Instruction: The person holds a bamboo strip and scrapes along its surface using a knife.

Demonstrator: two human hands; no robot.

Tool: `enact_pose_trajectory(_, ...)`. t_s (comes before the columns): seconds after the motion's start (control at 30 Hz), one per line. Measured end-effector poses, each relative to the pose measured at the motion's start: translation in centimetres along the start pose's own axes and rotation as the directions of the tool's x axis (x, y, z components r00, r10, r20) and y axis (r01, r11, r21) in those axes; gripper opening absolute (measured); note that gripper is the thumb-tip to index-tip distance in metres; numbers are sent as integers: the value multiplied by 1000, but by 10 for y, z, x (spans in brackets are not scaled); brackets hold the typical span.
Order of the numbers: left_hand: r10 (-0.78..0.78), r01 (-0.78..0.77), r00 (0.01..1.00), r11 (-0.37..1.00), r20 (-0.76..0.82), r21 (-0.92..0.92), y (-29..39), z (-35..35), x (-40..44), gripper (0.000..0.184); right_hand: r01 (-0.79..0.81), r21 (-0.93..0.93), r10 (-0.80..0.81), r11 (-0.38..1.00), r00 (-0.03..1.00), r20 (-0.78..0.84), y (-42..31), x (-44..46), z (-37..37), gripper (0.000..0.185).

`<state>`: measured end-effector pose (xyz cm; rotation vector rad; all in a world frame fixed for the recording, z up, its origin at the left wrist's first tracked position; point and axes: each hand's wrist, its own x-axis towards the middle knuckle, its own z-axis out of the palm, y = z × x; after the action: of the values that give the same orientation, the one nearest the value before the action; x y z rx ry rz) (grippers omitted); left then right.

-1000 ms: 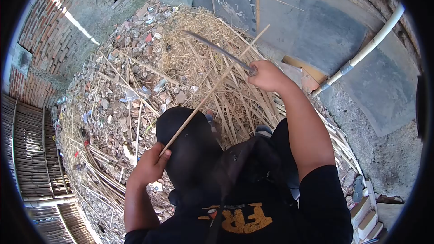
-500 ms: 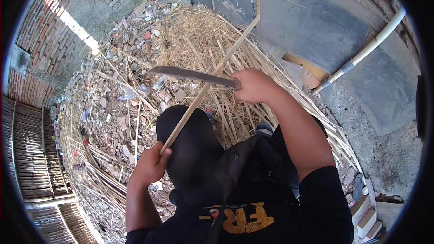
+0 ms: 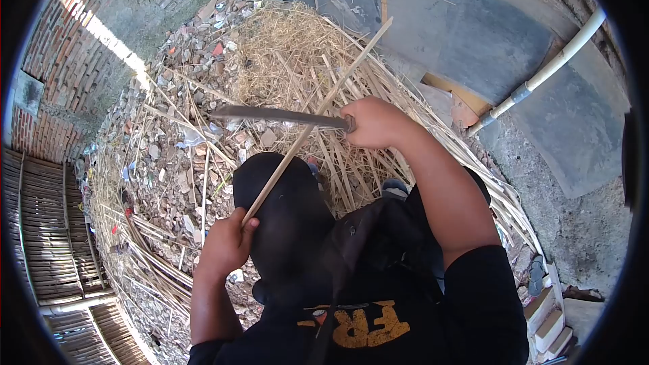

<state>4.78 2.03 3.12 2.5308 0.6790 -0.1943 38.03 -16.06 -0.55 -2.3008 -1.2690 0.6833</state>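
A long pale bamboo strip (image 3: 291, 153) slants up and to the right across my dark-clad knee. Its lower end is pinched in my left hand (image 3: 228, 243), thumb along the strip. My right hand (image 3: 372, 124) is wrapped round the handle of a long dark blade (image 3: 274, 115), which points left and crosses the strip near its middle. From this view the blade appears to lie over the strip; whether they touch I cannot tell.
Bamboo strips (image 3: 338, 176) and dry shavings (image 3: 280, 44) cover the ground ahead, with rubble (image 3: 162, 155) to the left. Grey panels (image 3: 473, 34) and a pale pipe (image 3: 564, 61) stand at the right. A woven bamboo wall (image 3: 51, 230) is at the far left.
My right hand has moved left and slightly down, and the blade has swung from a steep slant to nearly level. The strip's far end has shifted a little left and up.
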Motion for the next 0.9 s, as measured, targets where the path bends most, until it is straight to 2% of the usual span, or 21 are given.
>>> enact_pose_trajectory(0.03, 15, -14, 999, 1000, -30, 16, 1, 1, -2, 31, -93, 157, 80, 983, 993, 84, 12, 8, -2, 29)
enact_pose_trajectory(0.13, -2, 3, 1000, 998, -22, 56, 3, -5, -2, 30, -92, 48, 89, 995, 994, 61, 16, 17, 0, 31)
enact_pose_trajectory(0.17, -22, 23, 999, 999, -23, 33, 2, -6, -3, 30, -94, 98, 94, 991, 996, 3, 16, 16, 7, 39)
enact_pose_trajectory(0.27, -48, 48, 999, 999, -11, 4, 1, -5, -5, 30, -37, 94, 47, 995, 993, -105, -5, -1, 5, 32)
enact_pose_trajectory(0.33, -42, 43, 999, 999, -12, 23, 0, -2, -5, 30, -25, 31, 28, 999, 994, -103, -7, -8, 2, 34)
enact_pose_trajectory(0.37, -44, 45, 999, 999, -11, 20, 2, -1, -4, 30, -14, -3, 13, 1000, 995, -97, -7, -9, 2, 35)
enact_pose_trajectory(0.47, -34, 34, 999, 999, -8, 25, 8, -4, -2, 31, -185, 164, 179, 969, 982, 55, 28, 15, -8, 38)
enact_pose_trajectory(0.57, -15, 16, 1000, 999, -24, 32, -1, -3, -3, 31, -89, 142, 102, 986, 991, -86, 21, 9, -4, 42)
enact_pose_trajectory(0.63, -38, 38, 999, 999, -34, 7, -2, 1, -5, 31, -87, 123, 97, 989, 992, -84, 1, -2, -7, 40)
enact_pose_trajectory(0.73, -34, 36, 999, 996, -33, 76, 5, 1, -4, 29, -50, -107, 41, 993, 995, -87, -22, -13, -4, 34)
enact_pose_trajectory(0.77, -32, 34, 999, 998, -33, 60, 4, 2, -3, 29, -45, -63, 41, 997, 997, -61, -14, -8, -5, 30)
enact_pose_trajectory(0.87, -39, 41, 999, 998, -23, 51, 4, 0, -5, 28, -183, 190, 209, 965, 969, -131, 48, 27, -5, 32)
enact_pose_trajectory(0.9, -52, 53, 998, 996, -19, 73, 6, -5, -6, 28, -182, 133, 201, 974, 969, -145, 50, 23, -10, 37)
